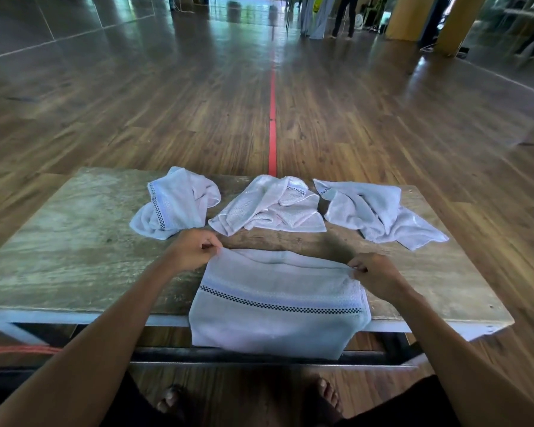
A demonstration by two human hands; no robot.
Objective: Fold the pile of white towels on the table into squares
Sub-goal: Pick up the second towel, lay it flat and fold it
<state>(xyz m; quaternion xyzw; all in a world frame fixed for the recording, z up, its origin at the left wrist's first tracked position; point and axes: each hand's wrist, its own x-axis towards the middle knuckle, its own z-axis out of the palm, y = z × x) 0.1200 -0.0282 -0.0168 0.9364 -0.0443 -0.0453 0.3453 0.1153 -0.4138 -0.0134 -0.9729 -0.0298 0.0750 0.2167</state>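
Observation:
A white towel with a dark checked stripe [278, 303] lies doubled over at the near edge of the wooden table [74, 257], its lower part hanging over the front rail. My left hand [191, 251] pinches its far left corner. My right hand [373, 272] pinches its far right corner. Three crumpled white towels lie in a row farther back: the left towel [176, 204], the middle towel [272, 208] and the right towel [379, 214].
The table stands on a wooden floor with a red line [272, 118] running away from it. My bare feet [324, 392] show under the table's metal frame. People stand far off at the back [346, 13], near yellow pillars [450, 23].

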